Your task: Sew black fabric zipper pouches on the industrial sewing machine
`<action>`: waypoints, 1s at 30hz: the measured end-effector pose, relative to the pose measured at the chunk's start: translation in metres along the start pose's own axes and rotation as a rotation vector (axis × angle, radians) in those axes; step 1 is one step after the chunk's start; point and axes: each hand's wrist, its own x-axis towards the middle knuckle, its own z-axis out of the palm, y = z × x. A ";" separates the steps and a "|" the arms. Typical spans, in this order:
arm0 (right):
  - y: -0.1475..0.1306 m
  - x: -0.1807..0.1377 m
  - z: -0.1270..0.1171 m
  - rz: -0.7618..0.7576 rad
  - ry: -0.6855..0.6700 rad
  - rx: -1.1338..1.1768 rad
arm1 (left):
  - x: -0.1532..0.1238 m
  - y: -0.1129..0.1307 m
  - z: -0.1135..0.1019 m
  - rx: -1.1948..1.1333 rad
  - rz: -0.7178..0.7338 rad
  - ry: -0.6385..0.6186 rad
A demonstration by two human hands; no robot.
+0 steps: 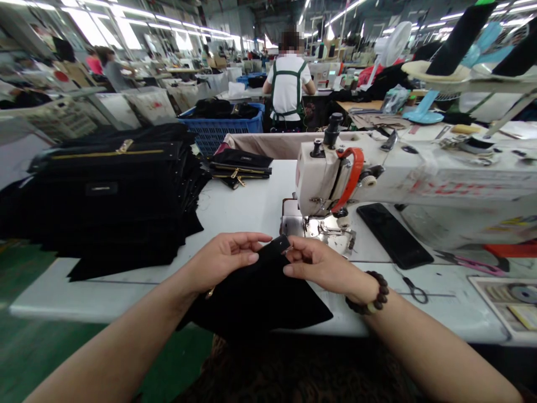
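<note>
A black fabric panel (268, 299) hangs over the near edge of the sewing table, with a gold zipper pull at its left side. My left hand (229, 254) pinches its upper edge between thumb and fingers. At the panel's top corner, my right hand (312, 260) has its fingers closed on the fabric; a beaded bracelet circles that wrist. Just beyond both hands stands the white sewing machine (316, 182) with an orange strip on its head. Its lit metal needle plate (293, 224) lies close to the held corner.
A tall stack of black panels (100, 190) fills the left of the table. Behind lie several zippered black pieces (241, 165) and a blue crate (210, 134). On the right are a phone (394, 235), pink-handled scissors (472, 262) and a black-handled tool (415, 290). A person (289, 84) sits ahead.
</note>
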 end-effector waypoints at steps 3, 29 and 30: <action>0.001 0.002 0.001 -0.015 0.033 0.039 | 0.002 -0.002 -0.001 -0.023 -0.022 0.010; 0.018 0.008 0.007 0.093 0.148 -0.162 | 0.015 -0.009 0.005 0.335 0.031 -0.126; 0.019 0.008 0.009 0.080 0.154 -0.160 | 0.017 -0.007 0.005 0.368 0.042 -0.143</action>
